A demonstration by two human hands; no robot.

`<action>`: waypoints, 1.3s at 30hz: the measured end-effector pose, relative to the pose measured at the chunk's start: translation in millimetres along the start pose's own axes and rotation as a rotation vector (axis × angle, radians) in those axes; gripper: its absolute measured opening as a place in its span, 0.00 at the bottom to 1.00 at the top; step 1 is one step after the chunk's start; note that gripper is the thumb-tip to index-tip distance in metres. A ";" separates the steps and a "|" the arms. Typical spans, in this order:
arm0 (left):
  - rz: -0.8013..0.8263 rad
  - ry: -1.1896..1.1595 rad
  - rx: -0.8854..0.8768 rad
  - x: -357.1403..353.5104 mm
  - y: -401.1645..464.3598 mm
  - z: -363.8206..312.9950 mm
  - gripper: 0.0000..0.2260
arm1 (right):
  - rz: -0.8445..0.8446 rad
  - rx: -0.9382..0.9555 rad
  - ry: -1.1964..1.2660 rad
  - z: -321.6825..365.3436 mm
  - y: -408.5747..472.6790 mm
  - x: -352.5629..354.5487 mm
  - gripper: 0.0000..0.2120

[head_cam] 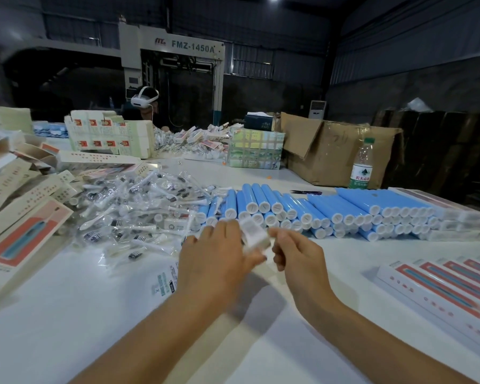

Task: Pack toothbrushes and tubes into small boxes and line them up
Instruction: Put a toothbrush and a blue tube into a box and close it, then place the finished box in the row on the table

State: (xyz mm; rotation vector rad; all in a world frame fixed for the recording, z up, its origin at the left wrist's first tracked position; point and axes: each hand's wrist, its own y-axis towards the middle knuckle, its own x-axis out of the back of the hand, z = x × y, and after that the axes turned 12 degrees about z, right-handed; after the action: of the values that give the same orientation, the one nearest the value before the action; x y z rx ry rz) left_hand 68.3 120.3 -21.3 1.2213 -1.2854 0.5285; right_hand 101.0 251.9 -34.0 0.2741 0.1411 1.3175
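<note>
Two hands, left hand (216,256) and right hand (297,254), gripping small white box (254,234) just before blue tubes (302,209); box-opening step judged underway; next: tube from stack, brush head (139,200) left of it.

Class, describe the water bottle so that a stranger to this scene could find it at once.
Start at the big open cardboard box at the table's far right. The water bottle stands upright in front of it, behind the stacked blue tubes. It alone is clear plastic with a green cap and label.
</note>
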 end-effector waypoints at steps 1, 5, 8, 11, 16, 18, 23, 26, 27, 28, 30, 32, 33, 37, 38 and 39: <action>-0.031 -0.194 0.019 8.6 5.3 4.0 0.25 | -0.022 0.006 0.033 0.6 2.0 2.5 0.12; -0.090 -1.240 0.284 32.3 20.1 23.8 0.36 | 0.014 0.032 -0.022 -3.6 2.1 3.5 0.11; 0.062 -1.884 0.613 22.0 22.0 34.9 0.24 | 0.148 0.072 -0.133 -6.4 -3.7 -3.8 0.09; 0.096 -2.061 0.761 7.3 20.1 31.8 0.23 | 0.350 0.061 -0.229 -5.6 -10.7 -13.9 0.11; 0.069 -2.065 0.762 -6.9 17.2 22.9 0.25 | 0.431 0.088 -0.519 -7.3 -11.4 -23.0 0.28; 0.055 -2.073 0.684 -10.1 15.6 25.0 0.24 | 0.410 0.080 -0.580 -6.0 -8.4 -22.6 0.28; 0.043 -1.825 0.580 -13.2 9.3 28.3 0.26 | 0.367 0.167 -0.788 21.3 -3.2 9.1 0.22; 0.122 -1.781 0.527 -14.6 8.8 34.2 0.23 | 0.308 0.163 -1.023 42.7 -12.8 57.0 0.23; 0.153 -1.774 0.509 -15.2 9.0 35.0 0.22 | 0.277 0.161 -1.109 46.8 -20.7 75.6 0.23; 0.182 -1.760 0.496 -16.3 9.3 35.3 0.22 | 0.248 0.143 -1.191 48.7 -30.8 95.1 0.23; 0.219 -1.735 0.481 -19.3 10.5 35.8 0.20 | 0.190 0.053 -1.342 44.7 -53.5 131.9 0.25; 0.239 -1.725 0.491 -22.6 13.1 34.8 0.19 | 0.142 -0.061 -1.511 31.3 -75.3 167.8 0.24; 0.241 -1.720 0.497 -24.6 14.8 33.9 0.18 | 0.108 -0.120 -1.579 24.1 -85.3 184.9 0.23; 0.245 -1.692 0.480 -29.3 18.4 33.8 0.17 | -0.046 -0.202 -1.562 5.9 -103.7 224.6 0.19; 0.260 -1.687 0.475 -28.6 17.6 33.5 0.16 | -0.054 -0.219 -1.570 4.6 -104.2 228.3 0.19; 0.275 -1.676 0.467 -27.3 15.9 32.4 0.14 | -0.057 -0.230 -1.588 3.7 -103.3 230.2 0.19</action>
State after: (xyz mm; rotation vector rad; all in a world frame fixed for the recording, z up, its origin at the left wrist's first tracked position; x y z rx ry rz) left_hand 33.2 105.5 -45.7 1.9603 -2.8462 -0.1956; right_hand 255.6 450.9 -46.9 1.0123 -1.3102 0.7366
